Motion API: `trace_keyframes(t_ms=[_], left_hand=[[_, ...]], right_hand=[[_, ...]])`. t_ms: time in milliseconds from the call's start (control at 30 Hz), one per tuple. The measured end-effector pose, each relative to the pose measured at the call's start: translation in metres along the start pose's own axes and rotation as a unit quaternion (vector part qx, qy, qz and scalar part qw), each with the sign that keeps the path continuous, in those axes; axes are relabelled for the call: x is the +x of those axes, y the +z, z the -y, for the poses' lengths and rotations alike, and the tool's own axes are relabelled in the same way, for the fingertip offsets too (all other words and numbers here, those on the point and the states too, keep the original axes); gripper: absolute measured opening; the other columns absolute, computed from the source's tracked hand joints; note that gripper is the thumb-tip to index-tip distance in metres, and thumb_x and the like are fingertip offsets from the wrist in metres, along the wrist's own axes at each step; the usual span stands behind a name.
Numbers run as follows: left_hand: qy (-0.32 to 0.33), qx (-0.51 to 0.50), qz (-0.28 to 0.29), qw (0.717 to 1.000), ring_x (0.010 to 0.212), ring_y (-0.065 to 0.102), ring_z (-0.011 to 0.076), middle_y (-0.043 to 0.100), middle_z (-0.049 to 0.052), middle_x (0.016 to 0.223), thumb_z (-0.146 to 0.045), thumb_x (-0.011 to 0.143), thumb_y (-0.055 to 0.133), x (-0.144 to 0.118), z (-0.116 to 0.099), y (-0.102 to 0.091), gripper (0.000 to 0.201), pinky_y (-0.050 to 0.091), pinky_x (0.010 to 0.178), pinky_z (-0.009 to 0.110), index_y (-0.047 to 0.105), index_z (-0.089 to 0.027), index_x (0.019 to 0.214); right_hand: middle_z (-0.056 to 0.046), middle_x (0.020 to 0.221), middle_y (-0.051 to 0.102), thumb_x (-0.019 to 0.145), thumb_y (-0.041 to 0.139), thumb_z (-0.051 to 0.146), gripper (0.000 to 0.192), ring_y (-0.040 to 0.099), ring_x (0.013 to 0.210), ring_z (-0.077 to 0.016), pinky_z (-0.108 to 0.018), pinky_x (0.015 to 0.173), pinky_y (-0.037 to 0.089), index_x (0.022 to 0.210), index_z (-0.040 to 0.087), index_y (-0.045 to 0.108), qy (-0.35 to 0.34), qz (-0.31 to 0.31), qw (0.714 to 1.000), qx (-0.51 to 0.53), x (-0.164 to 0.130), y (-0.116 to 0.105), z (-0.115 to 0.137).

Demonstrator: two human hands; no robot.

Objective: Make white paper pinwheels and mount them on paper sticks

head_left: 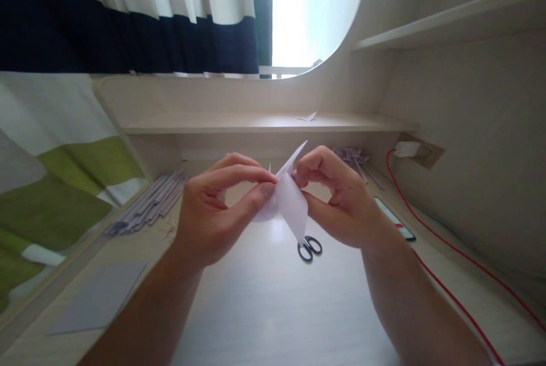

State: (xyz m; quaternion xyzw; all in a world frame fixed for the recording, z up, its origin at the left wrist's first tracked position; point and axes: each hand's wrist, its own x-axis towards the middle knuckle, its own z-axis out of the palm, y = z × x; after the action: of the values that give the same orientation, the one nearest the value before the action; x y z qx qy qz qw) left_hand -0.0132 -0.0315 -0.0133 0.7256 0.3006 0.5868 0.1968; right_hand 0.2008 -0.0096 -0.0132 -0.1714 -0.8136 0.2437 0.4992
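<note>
Between my two hands, above the desk, is a folded piece of white paper, with pointed corners sticking up and down. My left hand pinches its left side between thumb and fingers. On the right side, my right hand grips the paper with thumb and curled fingers; its fingertips are partly hidden behind the sheet. Below the paper's lower tip lie black-handled scissors, their blades mostly hidden.
Several thin paper strips or rolls lie at the left, near a flat paper sheet. More paper pieces sit back right. A phone, a red cable and a charger are right. A shelf holds a paper scrap.
</note>
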Motion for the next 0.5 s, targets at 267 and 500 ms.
trace_keyframes(t_ms=[267, 500], left_hand=[[0.028, 0.014, -0.018, 0.999, 0.088, 0.067, 0.0195, 0.075, 0.003, 0.097, -0.014, 0.088, 0.079, -0.0017, 0.0032, 0.0015, 0.023, 0.054, 0.078, 0.034, 0.086, -0.032, 0.101], [0.035, 0.01, 0.0, 0.999, 0.089, 0.068, 0.0196, 0.075, 0.002, 0.097, -0.013, 0.088, 0.08, -0.0004, 0.0031, -0.0006, 0.026, 0.053, 0.076, 0.034, 0.085, -0.033, 0.103]], right_hand=[[0.0, 0.092, 0.06, 0.094, 0.063, 0.007, 0.02, 0.058, 0.083, -0.0151, -0.03, 0.075, 0.05, 0.101, 0.024, 0.054, 0.007, -0.004, 1.0, 0.006, -0.0002, 0.0007, -0.0005], [0.001, 0.09, 0.057, 0.094, 0.059, 0.004, 0.022, 0.056, 0.081, -0.0153, -0.03, 0.074, 0.048, 0.102, 0.024, 0.053, 0.012, 0.007, 1.0, -0.008, -0.0006, -0.0003, 0.0009]])
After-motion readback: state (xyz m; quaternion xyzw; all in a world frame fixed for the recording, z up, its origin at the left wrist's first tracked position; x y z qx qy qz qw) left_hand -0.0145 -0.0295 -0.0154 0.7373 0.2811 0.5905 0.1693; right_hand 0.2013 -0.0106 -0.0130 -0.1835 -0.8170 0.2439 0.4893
